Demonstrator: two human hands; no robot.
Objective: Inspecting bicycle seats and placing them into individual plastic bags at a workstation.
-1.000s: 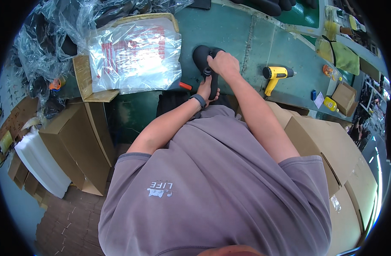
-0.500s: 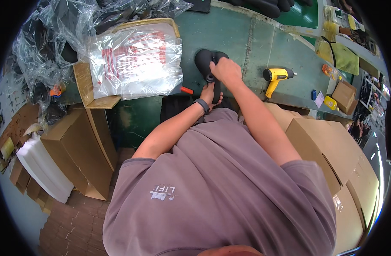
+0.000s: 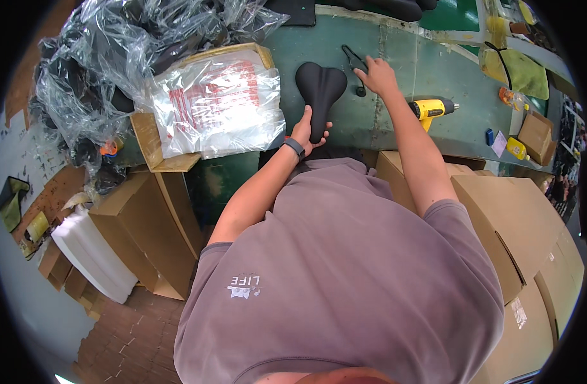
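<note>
A black bicycle saddle (image 3: 320, 86) stands out against the green bench top, its wide end pointing away from me and its padded top showing. My left hand (image 3: 307, 133) is closed around the narrow nose, thumb along one side and fingertips on the other. To the right of the saddle, my right hand (image 3: 375, 75) has its thumb and forefinger at a slim black hand tool (image 3: 353, 59). This tool has a looped far end and a small round near end; its exact kind is unclear. Part of its middle is hidden by my fingers.
A yellow-and-black heat gun (image 3: 433, 107) lies right of my right forearm. Left of the saddle sits an open carton with a shiny plastic bag (image 3: 220, 105). Plastic-wrapped black items (image 3: 124, 70) are heaped behind it. Cardboard boxes (image 3: 507, 217) stand at my right.
My right hand has moved off the saddle, right and away, with the black tool now visible at its fingers. The saddle's padded top now shows fully, with my left hand still on its nose.
</note>
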